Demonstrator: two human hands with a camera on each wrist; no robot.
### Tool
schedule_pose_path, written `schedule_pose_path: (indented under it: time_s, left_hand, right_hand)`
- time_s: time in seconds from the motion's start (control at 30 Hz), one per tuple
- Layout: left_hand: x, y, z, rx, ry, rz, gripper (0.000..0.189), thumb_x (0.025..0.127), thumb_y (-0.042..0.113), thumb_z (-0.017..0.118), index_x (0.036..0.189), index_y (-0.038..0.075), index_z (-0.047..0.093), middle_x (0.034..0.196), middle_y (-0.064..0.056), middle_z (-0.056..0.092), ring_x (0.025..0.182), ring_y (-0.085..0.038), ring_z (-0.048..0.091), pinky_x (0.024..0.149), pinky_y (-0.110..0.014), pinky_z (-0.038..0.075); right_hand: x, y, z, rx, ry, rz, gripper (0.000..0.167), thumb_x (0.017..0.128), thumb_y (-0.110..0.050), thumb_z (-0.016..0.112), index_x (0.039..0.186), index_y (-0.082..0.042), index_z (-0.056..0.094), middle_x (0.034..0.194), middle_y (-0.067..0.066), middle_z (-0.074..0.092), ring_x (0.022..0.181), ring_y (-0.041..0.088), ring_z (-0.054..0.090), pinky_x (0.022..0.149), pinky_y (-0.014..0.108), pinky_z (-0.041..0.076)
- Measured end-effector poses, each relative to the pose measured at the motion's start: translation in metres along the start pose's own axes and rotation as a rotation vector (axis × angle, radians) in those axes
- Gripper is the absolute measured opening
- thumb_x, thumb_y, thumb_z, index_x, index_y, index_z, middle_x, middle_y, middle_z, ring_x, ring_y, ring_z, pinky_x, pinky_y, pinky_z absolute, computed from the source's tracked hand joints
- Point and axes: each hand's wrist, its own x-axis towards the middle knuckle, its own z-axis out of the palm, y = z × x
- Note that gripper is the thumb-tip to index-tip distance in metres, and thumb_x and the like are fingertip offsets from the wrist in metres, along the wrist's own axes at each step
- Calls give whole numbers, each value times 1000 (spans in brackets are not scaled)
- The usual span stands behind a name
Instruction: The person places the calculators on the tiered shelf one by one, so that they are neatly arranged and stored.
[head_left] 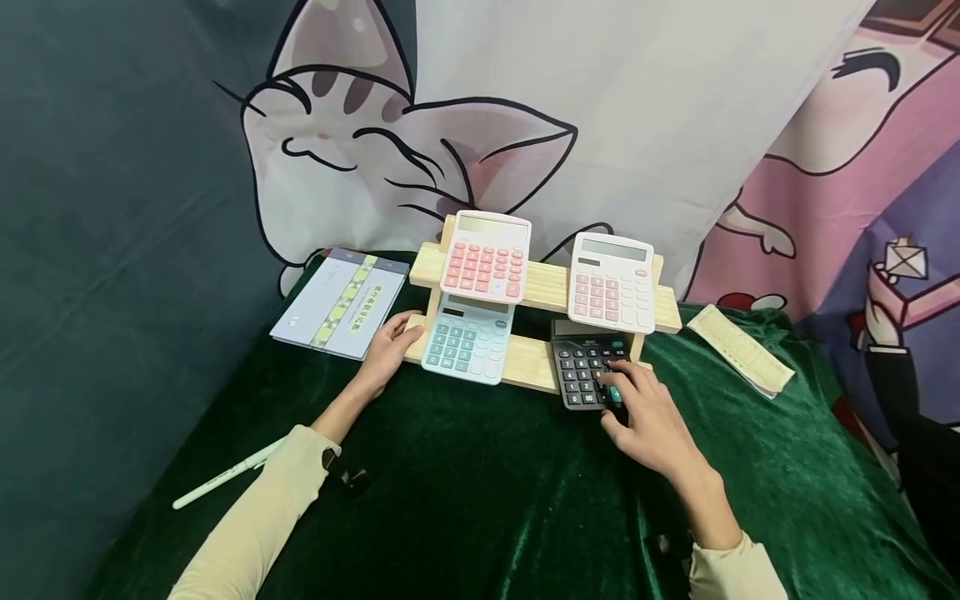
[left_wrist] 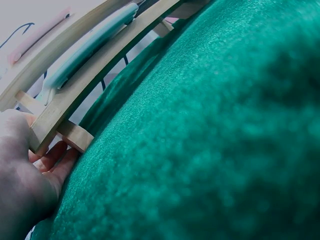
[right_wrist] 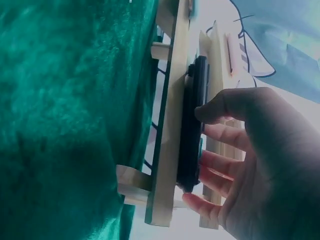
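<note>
A two-tier wooden rack [head_left: 545, 285] stands on green cloth. My left hand [head_left: 388, 354] grips the left end of its lower shelf, thumb above and fingers below in the left wrist view. My right hand [head_left: 647, 421] holds a black calculator [head_left: 581, 371] on the lower shelf's right side, its fingers bent over the keys and its thumb at the near edge. Left of it, a light-blue calculator [head_left: 465, 342] leans on the same shelf. On the upper tier sit a calculator with pink keys [head_left: 486, 257] and a white-and-pink calculator [head_left: 611, 283].
Left of the rack lies a lavender notebook [head_left: 341, 302] with a patterned band. A pale pen [head_left: 225, 479] is by my left sleeve. Some cream paper slips [head_left: 741, 350] lie to the right. Behind hangs a cat-print curtain [head_left: 480, 154]; a black cable [head_left: 577, 236] runs behind the rack.
</note>
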Motion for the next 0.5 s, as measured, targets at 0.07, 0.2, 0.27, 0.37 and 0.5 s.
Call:
schedule_pose_path:
  time_s: [0.07, 0.2, 0.27, 0.37, 0.5]
  left_hand:
    - [1, 0, 0, 1, -2, 1, 53, 102, 35, 55, 148, 13, 44, 147, -12, 51, 127, -24, 52, 108, -42, 40]
    - [1, 1, 0, 7, -5, -4, 54, 102, 36, 55, 149, 13, 43, 148, -12, 50, 129, -25, 50, 110, -43, 38]
    - [1, 1, 0, 8, -7, -6, 55, 102, 37, 55, 150, 13, 43, 149, -12, 49, 130, -25, 49, 111, -44, 37]
    - [-1, 4, -1, 10, -14, -18, 54, 102, 37, 54, 150, 14, 42, 151, -12, 46, 133, -25, 47, 114, -44, 35]
    - [-1, 3, -1, 9, -15, -15, 54, 102, 36, 54, 150, 13, 43, 150, -13, 48, 132, -25, 48, 113, -44, 36]
  right_hand:
    - [0, 0, 0, 6, 7, -6, 39, 82, -16, 70, 120, -11, 62, 139, 17, 50, 130, 36, 43, 98, 60, 36]
    - [1, -2, 4, -11, 28, -31, 40, 87, -23, 73, 124, -12, 63, 136, 17, 50, 127, 36, 44, 99, 59, 38]
    - [2, -4, 6, -25, 40, -38, 42, 88, -27, 74, 126, -12, 63, 135, 17, 51, 125, 36, 45, 99, 58, 39]
    - [2, -6, 9, -39, 52, -37, 44, 89, -31, 74, 127, -14, 63, 134, 17, 51, 123, 36, 46, 98, 57, 40]
    - [1, -5, 8, -47, 28, -27, 45, 90, -32, 73, 130, -15, 62, 136, 17, 50, 124, 36, 46, 97, 57, 40]
